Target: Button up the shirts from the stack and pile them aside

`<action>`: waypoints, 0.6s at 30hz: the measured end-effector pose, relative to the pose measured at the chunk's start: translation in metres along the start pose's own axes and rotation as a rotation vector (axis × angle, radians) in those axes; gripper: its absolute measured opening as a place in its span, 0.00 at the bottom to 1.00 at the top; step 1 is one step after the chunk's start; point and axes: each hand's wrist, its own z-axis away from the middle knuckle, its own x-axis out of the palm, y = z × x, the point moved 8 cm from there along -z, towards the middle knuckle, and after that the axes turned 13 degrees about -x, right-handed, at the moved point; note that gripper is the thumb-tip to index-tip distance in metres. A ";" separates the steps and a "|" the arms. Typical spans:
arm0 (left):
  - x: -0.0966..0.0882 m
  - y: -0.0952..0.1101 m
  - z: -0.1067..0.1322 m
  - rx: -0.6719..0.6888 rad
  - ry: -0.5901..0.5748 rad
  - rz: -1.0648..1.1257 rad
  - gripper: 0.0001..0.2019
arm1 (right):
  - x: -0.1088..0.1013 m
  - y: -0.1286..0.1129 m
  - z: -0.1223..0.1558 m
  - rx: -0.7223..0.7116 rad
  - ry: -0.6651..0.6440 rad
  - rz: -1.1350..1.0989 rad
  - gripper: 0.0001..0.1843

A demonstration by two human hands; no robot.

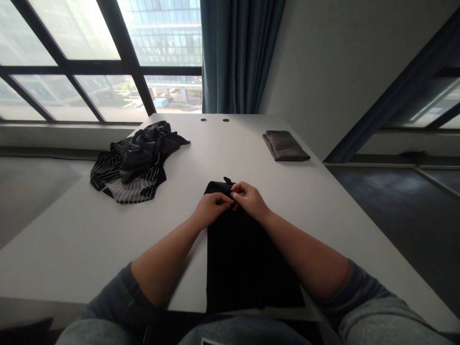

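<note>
A black garment lies lengthwise on the white table, running from the near edge toward the middle. My left hand and my right hand meet at its far end. Both are closed, pinching the black fabric there. A small fold of the cloth sticks up just beyond my fingers.
A heap of dark and striped clothes sits at the table's left. A folded grey cloth lies at the far right near the wall. Two cable holes are at the far edge, with windows and a blue curtain behind.
</note>
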 end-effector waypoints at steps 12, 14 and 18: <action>-0.036 0.002 -0.006 0.110 0.229 -0.086 0.07 | -0.017 0.025 -0.007 0.127 0.141 -0.279 0.16; -0.035 0.005 -0.004 0.157 0.263 -0.208 0.11 | -0.017 0.024 -0.007 0.111 0.137 -0.251 0.16; -0.033 0.010 0.003 0.162 0.333 -0.377 0.11 | -0.021 0.015 -0.009 0.065 0.139 -0.127 0.14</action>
